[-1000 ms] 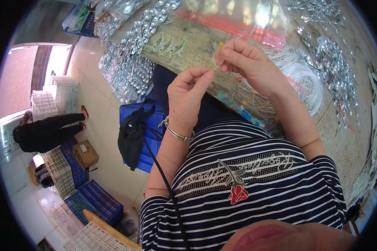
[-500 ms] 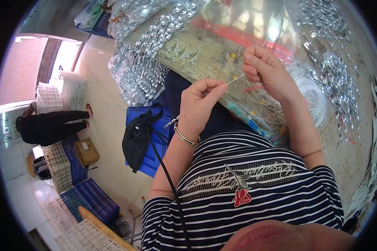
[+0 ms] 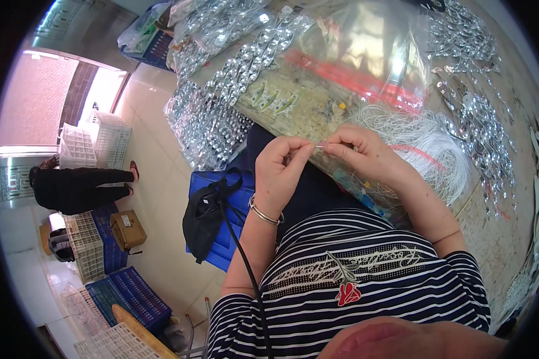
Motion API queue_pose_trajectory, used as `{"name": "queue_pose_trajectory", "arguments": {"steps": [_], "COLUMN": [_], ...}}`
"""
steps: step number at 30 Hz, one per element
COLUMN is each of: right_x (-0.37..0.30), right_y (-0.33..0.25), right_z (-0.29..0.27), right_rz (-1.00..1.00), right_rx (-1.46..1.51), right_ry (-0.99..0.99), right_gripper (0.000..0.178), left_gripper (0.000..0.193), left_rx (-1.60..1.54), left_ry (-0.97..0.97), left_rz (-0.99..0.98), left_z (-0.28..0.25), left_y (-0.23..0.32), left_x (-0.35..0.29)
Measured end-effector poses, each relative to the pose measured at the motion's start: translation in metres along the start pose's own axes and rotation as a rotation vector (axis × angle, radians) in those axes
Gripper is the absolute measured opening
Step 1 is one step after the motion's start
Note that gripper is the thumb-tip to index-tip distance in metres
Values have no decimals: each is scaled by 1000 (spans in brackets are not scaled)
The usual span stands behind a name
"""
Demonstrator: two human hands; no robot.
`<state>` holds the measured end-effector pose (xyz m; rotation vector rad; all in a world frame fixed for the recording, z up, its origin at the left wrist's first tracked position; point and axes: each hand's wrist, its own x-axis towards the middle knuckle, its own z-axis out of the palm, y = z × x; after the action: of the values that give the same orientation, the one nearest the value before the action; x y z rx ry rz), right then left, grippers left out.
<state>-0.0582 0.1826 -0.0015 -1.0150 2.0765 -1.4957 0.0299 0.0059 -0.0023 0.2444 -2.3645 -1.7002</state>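
Over the table's near edge, my left hand (image 3: 280, 170) and my right hand (image 3: 365, 154) meet almost fingertip to fingertip. Both are closed in a pinch on a thin whitish string (image 3: 320, 146); only a short bit of it shows between the fingertips. My left wrist wears a metal bangle. Just beyond my right hand lies a loose, tangled bundle of white string (image 3: 446, 158) with a red strand across it. A few small green fish-shaped pieces (image 3: 273, 100) lie on the tabletop (image 3: 305, 90), beyond my left hand.
A clear plastic bag (image 3: 371, 42) with a red band lies at the far side. Shiny silver chain-like pieces lie in heaps at left (image 3: 206, 119) and right (image 3: 479, 131). A black bag (image 3: 205, 218) rests on a blue crate (image 3: 221, 245). Another person (image 3: 84, 188) stands among crates at far left.
My right hand has come down and left toward my left hand, so the string stretch between them is much shorter. The whole view has shifted slightly.
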Motion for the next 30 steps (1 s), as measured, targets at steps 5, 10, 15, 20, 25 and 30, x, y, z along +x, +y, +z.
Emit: {"name": "queue_pose_trajectory", "arguments": {"steps": [5,10,15,20,25,30], "right_x": [-1,-2,-3,-7,-11,-14], "right_y": [2,0,-9,-12,-11,-2], "right_z": [-10,-18,-41,-59,-73,-88], "right_rz": [-18,73,52,27,14,30], "right_rx": [-23,155,293,350,423,543], "right_ry": [73,158,228,334,388,519], "right_gripper": [10,7,9,11,13,13], "left_gripper": [8,8,19,39,27,14], "left_rx": [-129,-169,61,-82,243,244], "left_ry": [13,-42,-139,-265,-221,-184], "left_rz": [-51,-66,136,-39,141,7], "left_z": [-1,14,13,17,3,-15], "left_y": [-3,-1,-16,-25,-38,-56], "left_x": [0,-4,-4,-15,-22,-37]}}
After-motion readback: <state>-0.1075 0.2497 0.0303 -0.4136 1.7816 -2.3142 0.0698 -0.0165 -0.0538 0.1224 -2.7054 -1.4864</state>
